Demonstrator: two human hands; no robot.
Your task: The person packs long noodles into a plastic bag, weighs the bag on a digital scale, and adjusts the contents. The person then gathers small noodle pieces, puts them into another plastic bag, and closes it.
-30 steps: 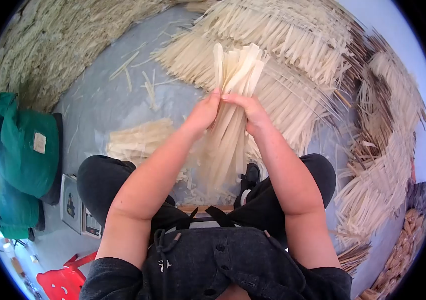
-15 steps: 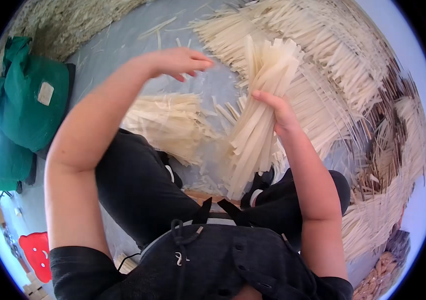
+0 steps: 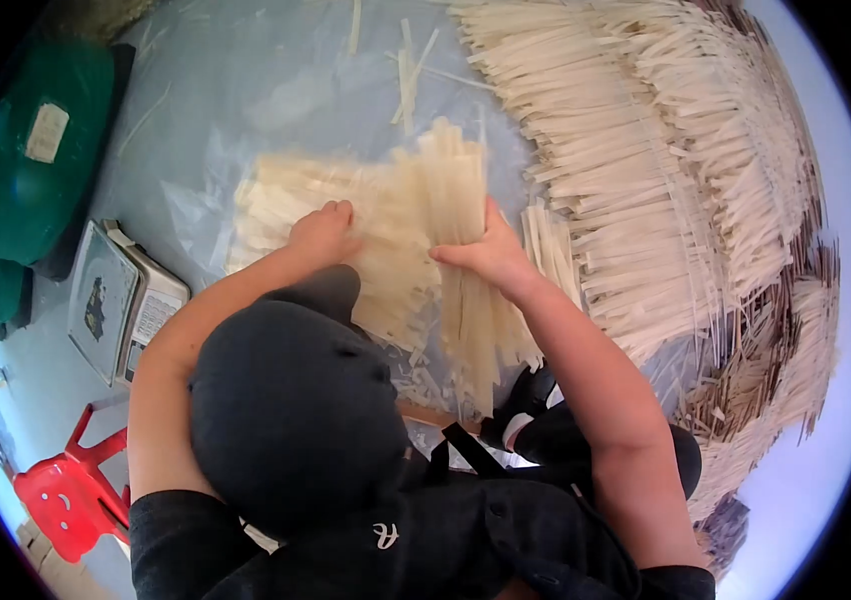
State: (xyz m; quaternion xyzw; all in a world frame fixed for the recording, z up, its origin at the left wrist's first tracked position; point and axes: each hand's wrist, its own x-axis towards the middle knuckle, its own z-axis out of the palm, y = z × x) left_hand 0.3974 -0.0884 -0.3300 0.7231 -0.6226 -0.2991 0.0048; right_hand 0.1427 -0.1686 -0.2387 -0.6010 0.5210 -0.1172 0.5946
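Observation:
My right hand (image 3: 486, 250) is wrapped round an upright bundle of long, flat, pale strips (image 3: 454, 185), the thumb lying across its front. The bundle's lower ends fan out toward my foot. To the left, my left hand (image 3: 324, 235) rests on a flat pile of the same pale strips (image 3: 286, 190), its fingers curled in among them and slightly blurred. The pile and the bundle meet between my two hands. What exactly lies under the left fingers is partly hidden.
Large rows of pale strips (image 3: 636, 190) cover the floor at the right. Loose strips (image 3: 408, 80) lie ahead. At the left are a weighing scale (image 3: 106, 300), green covered objects (image 3: 41, 150) and a red stool (image 3: 66, 500). A rounded dark cloth shape (image 3: 291, 400) blocks the lower middle.
My left hand has come down from the air onto the pile of strips. My right hand has moved left and lower with its bundle. The view has shifted, bringing the scale into sight.

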